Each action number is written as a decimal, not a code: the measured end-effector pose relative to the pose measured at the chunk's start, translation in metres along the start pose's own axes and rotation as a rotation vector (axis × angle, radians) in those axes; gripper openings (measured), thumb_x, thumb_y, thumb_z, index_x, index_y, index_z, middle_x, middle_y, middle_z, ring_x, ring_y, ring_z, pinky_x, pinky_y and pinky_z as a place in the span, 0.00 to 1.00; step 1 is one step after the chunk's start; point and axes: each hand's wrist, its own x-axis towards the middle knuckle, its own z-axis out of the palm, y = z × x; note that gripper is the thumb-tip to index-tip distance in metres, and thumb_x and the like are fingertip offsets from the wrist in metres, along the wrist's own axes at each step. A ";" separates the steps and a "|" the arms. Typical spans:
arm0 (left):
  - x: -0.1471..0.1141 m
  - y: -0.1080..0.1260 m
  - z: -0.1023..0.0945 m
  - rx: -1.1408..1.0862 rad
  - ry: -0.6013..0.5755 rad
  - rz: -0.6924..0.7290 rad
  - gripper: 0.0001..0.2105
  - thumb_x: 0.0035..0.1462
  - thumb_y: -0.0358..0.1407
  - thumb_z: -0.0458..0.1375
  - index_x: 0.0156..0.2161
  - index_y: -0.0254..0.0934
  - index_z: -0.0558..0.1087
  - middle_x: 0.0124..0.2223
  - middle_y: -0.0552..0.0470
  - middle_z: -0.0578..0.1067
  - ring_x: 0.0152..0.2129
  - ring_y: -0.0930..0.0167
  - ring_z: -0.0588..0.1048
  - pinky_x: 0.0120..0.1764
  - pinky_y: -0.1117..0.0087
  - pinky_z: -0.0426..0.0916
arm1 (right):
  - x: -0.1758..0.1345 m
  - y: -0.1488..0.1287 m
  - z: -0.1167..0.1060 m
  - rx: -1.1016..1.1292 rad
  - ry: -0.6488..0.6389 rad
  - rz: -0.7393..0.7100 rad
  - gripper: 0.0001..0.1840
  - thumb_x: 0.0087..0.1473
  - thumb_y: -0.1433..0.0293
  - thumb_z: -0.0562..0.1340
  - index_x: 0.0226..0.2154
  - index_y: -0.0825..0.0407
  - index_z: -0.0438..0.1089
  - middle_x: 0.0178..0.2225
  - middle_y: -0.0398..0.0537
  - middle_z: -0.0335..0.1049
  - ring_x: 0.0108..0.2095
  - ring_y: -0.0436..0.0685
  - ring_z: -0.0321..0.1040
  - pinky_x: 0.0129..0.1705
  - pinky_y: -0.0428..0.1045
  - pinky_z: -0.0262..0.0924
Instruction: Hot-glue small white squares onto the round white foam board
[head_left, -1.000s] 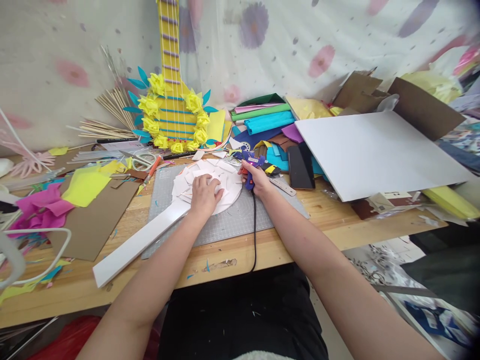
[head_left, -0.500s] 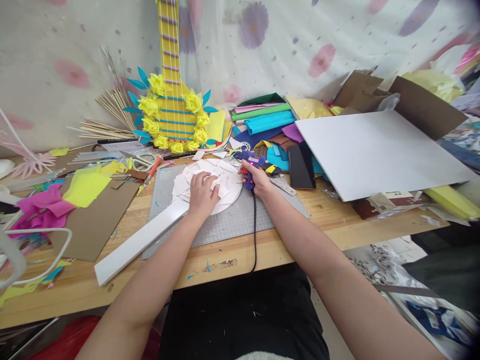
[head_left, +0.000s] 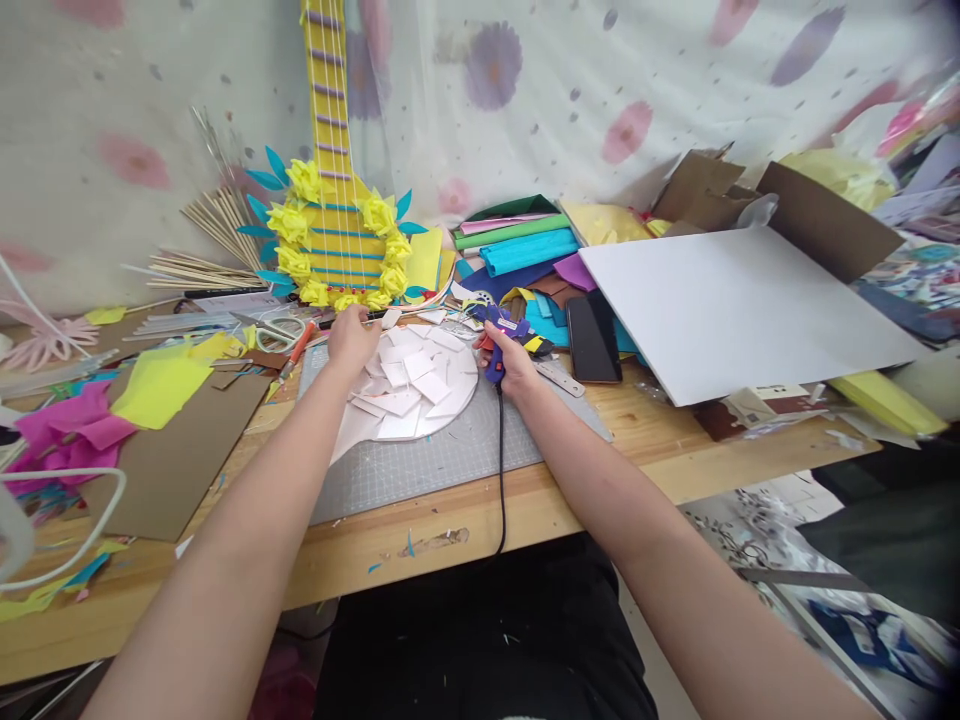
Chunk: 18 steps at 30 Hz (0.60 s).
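My right hand [head_left: 512,362] is wrapped round the grip of a purple hot glue gun [head_left: 510,325], whose black cord runs down over the table edge. To the left lies a round white board [head_left: 450,410] with a long handle-like strip, mostly covered by overlapping white cut pieces [head_left: 405,372]. My left hand [head_left: 356,338] reaches over the board's far left rim, fingers bent and partly hidden. Its fingertips are beside a small white piece [head_left: 391,319]; I see nothing held in them. My left forearm hides most of the strip.
A yellow paper guitar [head_left: 341,245] with yellow flowers stands at the back. Under the board lies a grey cutting mat [head_left: 360,490]. Scissors [head_left: 281,335] and an orange cutter [head_left: 302,342] are on the left. A phone [head_left: 592,338] and a big white foam board [head_left: 750,305] lie right.
My left hand has left the white pieces on the round board and moved up and left to its far rim. My right hand keeps the glue gun nearly in place. The view shifted slightly.
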 end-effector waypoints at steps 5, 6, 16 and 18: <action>0.039 0.012 0.024 0.055 -0.195 -0.142 0.22 0.52 0.40 0.62 0.51 0.30 0.71 0.52 0.36 0.75 0.50 0.57 0.73 0.50 0.62 0.65 | -0.002 -0.003 0.001 0.012 0.008 0.020 0.24 0.35 0.52 0.73 0.20 0.52 0.65 0.19 0.41 0.67 0.16 0.42 0.50 0.17 0.41 0.51; 0.042 0.012 0.027 0.069 -0.201 -0.147 0.22 0.52 0.40 0.62 0.50 0.31 0.72 0.53 0.35 0.75 0.50 0.57 0.73 0.50 0.62 0.65 | -0.002 -0.004 0.002 0.014 0.007 0.021 0.25 0.34 0.51 0.73 0.20 0.53 0.65 0.19 0.41 0.67 0.16 0.42 0.50 0.17 0.41 0.51; 0.034 0.011 0.021 -0.085 -0.038 -0.152 0.18 0.49 0.38 0.64 0.45 0.34 0.73 0.51 0.40 0.76 0.50 0.59 0.73 0.52 0.62 0.64 | -0.004 -0.004 -0.001 -0.071 -0.118 0.013 0.25 0.32 0.51 0.73 0.22 0.53 0.68 0.24 0.42 0.70 0.19 0.43 0.53 0.19 0.42 0.53; 0.023 0.013 0.013 -0.297 0.048 -0.144 0.14 0.50 0.36 0.63 0.42 0.33 0.73 0.48 0.42 0.77 0.48 0.62 0.73 0.53 0.65 0.64 | -0.006 -0.006 -0.001 -0.114 -0.153 0.028 0.25 0.30 0.52 0.74 0.23 0.53 0.69 0.25 0.42 0.70 0.20 0.43 0.54 0.19 0.42 0.54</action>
